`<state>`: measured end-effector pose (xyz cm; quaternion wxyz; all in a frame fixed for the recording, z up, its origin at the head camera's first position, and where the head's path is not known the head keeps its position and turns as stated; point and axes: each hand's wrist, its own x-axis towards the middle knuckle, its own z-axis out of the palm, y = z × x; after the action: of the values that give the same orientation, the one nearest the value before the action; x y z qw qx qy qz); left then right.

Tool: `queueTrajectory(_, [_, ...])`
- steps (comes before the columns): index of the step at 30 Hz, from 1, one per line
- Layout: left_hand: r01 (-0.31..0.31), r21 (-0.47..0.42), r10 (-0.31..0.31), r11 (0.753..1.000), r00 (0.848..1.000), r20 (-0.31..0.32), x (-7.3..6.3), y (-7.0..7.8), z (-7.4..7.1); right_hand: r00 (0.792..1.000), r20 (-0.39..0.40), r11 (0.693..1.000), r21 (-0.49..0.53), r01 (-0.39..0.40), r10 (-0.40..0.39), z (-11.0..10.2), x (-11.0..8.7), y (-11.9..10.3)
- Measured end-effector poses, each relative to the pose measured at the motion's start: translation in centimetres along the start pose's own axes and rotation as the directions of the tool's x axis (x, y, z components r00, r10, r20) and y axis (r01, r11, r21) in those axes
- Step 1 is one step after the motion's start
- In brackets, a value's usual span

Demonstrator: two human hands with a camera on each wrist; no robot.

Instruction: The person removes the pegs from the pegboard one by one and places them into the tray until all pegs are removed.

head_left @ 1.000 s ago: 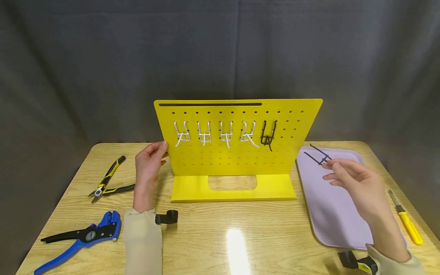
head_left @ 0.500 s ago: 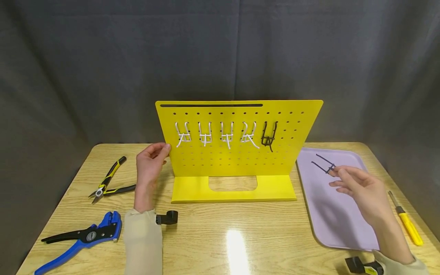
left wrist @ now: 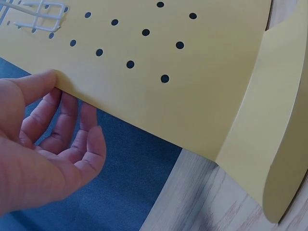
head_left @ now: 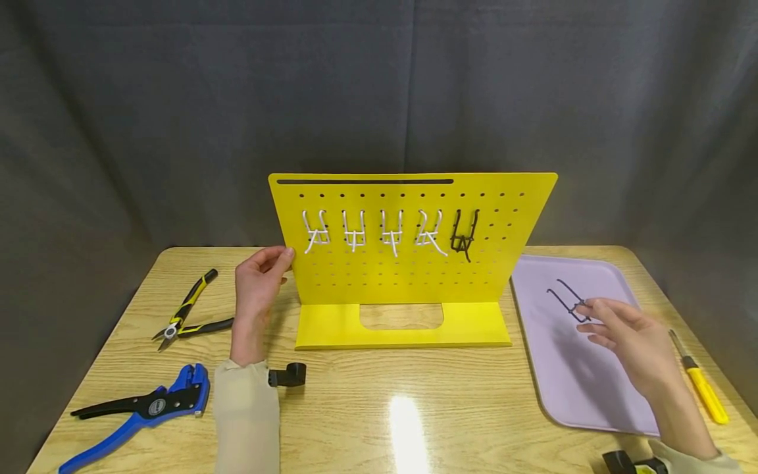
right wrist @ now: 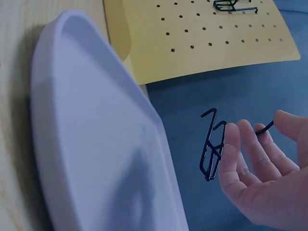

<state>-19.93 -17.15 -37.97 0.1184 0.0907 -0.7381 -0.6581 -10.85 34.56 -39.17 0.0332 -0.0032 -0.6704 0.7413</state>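
Note:
A yellow pegboard [head_left: 331, 294] stands upright on its flat base. My left hand [head_left: 260, 280] grips its left edge, thumb on the front face and fingers behind, as the left wrist view shows. Several white wire hooks [head_left: 354, 232] hang in a row on the board, with one black hook [head_left: 462, 239] to their right. Over the lilac tray, my right hand [head_left: 636, 336] pinches another black wire hook [right wrist: 209, 141]. Its two bent prongs point away from the fingers, towards the back left. The hook's single arm passes partly hidden between thumb and fingers.
The lilac tray [head_left: 553, 388] lies right of the board. A yellow-handled screwdriver [head_left: 707, 395] is beyond its right side. On the left lie yellow-black diagonal cutters [head_left: 188, 306] and blue-black wire strippers [head_left: 156, 406]. A dark curtain [head_left: 379, 85] hangs behind the table.
My right hand has drawn back towards me and slightly right with the black hook, whose prongs have turned a little. The left hand stays on the board's edge; the board shifted only slightly.

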Motion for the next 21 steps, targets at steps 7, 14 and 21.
queueTrajectory(7, [0.0,0.001,0.0,1.0,1.0,0.001,0.1,0.0,0.1,0.999,-0.001,0.997,0.055,-0.054,0.055,-0.4,0.8,0.7])
queueTrajectory(14, [0.004,-0.014,-0.004,1.0,1.0,0.008,0.1,0.0,0.1,0.996,0.018,0.996,-0.021,-0.086,0.086,-0.1,2.5,0.6])
queueTrajectory(21, [0.004,-0.01,-0.003,1.0,1.0,0.009,0.0,0.1,0.1,0.994,0.019,0.992,-0.061,-0.109,0.11,0.8,4.0,0.6])
